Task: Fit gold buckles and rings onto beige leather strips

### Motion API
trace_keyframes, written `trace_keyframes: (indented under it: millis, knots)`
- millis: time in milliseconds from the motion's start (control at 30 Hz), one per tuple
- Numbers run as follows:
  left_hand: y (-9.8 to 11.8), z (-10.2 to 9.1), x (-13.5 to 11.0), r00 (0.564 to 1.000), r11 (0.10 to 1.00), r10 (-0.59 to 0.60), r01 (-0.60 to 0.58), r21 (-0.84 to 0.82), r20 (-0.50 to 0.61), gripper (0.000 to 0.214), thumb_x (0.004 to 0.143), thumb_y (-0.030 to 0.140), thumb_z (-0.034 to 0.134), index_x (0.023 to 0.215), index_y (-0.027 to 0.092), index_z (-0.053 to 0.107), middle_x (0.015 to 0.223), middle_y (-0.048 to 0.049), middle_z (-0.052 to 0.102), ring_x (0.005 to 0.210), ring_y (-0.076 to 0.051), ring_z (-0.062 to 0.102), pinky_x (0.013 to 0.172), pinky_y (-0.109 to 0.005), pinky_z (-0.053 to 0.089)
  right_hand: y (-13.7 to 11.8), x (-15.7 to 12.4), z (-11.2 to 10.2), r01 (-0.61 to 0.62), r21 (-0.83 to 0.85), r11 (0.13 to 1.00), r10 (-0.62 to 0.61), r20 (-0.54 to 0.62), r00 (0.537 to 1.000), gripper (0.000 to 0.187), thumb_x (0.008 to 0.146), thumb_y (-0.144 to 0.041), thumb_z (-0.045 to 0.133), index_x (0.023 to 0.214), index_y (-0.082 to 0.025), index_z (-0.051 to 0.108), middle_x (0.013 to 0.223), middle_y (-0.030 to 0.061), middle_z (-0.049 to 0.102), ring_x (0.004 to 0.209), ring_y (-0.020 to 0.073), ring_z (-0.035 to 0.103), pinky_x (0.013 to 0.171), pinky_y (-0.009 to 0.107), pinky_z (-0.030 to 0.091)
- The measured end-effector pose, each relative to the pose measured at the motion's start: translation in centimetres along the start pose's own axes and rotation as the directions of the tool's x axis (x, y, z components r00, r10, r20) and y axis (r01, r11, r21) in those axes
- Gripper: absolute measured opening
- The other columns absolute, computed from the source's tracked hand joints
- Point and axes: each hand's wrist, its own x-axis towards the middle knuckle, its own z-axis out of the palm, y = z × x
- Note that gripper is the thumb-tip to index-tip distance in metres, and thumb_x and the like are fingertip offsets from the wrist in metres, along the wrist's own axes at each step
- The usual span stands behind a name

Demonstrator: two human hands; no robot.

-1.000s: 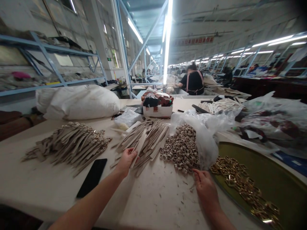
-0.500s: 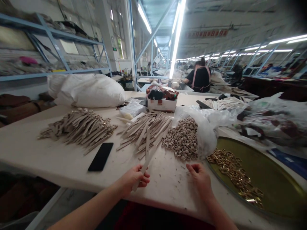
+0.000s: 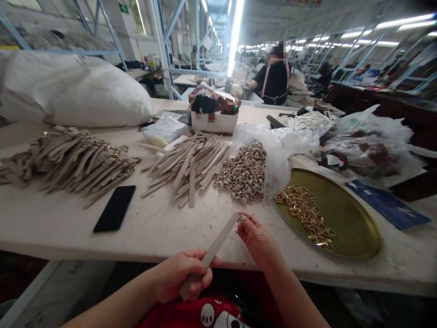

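My left hand [image 3: 189,275] is closed round a flat beige strap [image 3: 220,240], which slants up to the right over the table edge. Between the fingertips of my right hand [image 3: 257,239] is a small beige loop [image 3: 240,219], right at the strap's upper end; whether the strap passes through it I cannot tell. Beyond my hands lie a pile of loose straps [image 3: 196,166] and a heap of small loops [image 3: 244,173] spilling from a clear plastic bag [image 3: 278,164]. Gold metal buckles [image 3: 303,212] lie in an oval olive tray [image 3: 348,223] to the right.
A black phone [image 3: 115,208] lies on the table at left, near a pile of straps with gold buckles [image 3: 75,164]. Behind stand a large white sack [image 3: 75,93] and a white box [image 3: 213,123]. A blue flat packet [image 3: 385,204] lies right. A person [image 3: 275,77] works farther back.
My right hand has come from beside the loop heap to the strap's end, now with a loop in its fingertips. The left hand still holds the strap. The view has shifted and tilted down.
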Motion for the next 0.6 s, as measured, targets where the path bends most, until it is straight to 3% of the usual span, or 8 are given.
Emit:
trace_keyframes:
  millis: [133,233,300,400,500,600]
  knots:
    - [0.1,-0.5,0.4,0.999,0.998,-0.029,0.031,-0.055,0.041,0.031,0.065,0.012,0.047,0.095,0.014,0.054,0.057,0.0024,0.051,0.035,-0.004,0.031,0.031,-0.014,0.025,0.1,0.8,-0.4,0.005,-0.014,1.0,-0.006,-0.05,0.999,0.034,0.057,-0.03,0.076,0.086,-0.019,0.064,0.066,-0.0044,0.059,0.057,0.0057,0.055,0.057,0.016,0.048]
    - [0.3,-0.8,0.6,0.997,0.998,-0.063,0.063,-0.001,0.051,0.032,0.066,0.015,0.048,0.098,0.014,0.053,0.057,0.0019,0.052,0.036,-0.005,0.033,0.033,-0.015,0.026,0.1,1.2,-0.7,0.019,-0.069,0.997,-0.022,-0.052,0.998,0.033,0.058,-0.033,0.075,0.086,-0.02,0.064,0.067,-0.0042,0.058,0.059,0.0064,0.054,0.059,0.018,0.047]
    - [0.5,-0.9,1.0,0.996,0.994,-0.089,0.087,0.072,0.031,0.031,0.071,0.025,0.049,0.098,0.012,0.053,0.057,0.0011,0.053,0.037,-0.005,0.036,0.034,-0.016,0.027,0.3,1.3,-0.8,0.016,-0.139,0.99,-0.019,-0.021,1.0,0.032,0.061,-0.035,0.073,0.088,-0.02,0.064,0.07,-0.0036,0.059,0.06,0.0068,0.054,0.061,0.02,0.046]
    - [1.2,-0.8,2.1,0.995,0.986,-0.098,0.1,0.131,-0.02,0.045,0.076,0.048,0.044,0.097,0.01,0.054,0.051,0.0042,0.047,0.037,-0.005,0.032,0.036,-0.017,0.027,0.6,0.9,-0.6,0.025,-0.275,0.961,-0.009,0.059,0.998,0.031,0.065,-0.037,0.071,0.09,-0.02,0.065,0.073,-0.002,0.06,0.061,0.0083,0.053,0.063,0.023,0.045]
    - [2.1,-0.6,3.4,0.995,0.98,-0.013,0.032,0.197,-0.1,0.046,0.075,0.054,0.044,0.088,0.011,0.054,0.048,0.009,0.034,0.037,-0.004,0.023,0.037,-0.017,0.022,0.8,0.3,-0.2,0.021,-0.314,0.949,0.016,0.116,0.993,0.031,0.067,-0.037,0.07,0.091,-0.02,0.065,0.074,-0.0001,0.062,0.064,0.0106,0.053,0.064,0.025,0.044]
    - [2.7,-0.5,4.2,0.955,0.9,0.217,-0.116,0.42,-0.203,0.037,0.078,0.051,0.042,0.077,0.014,0.049,0.05,0.0085,0.034,0.04,-0.005,0.027,0.04,-0.018,0.022,0.8,-0.1,0.2,-0.036,-0.191,0.981,0.055,0.095,0.994,0.03,0.064,-0.036,0.072,0.089,-0.02,0.066,0.074,0.0002,0.062,0.062,0.0102,0.052,0.063,0.025,0.045]
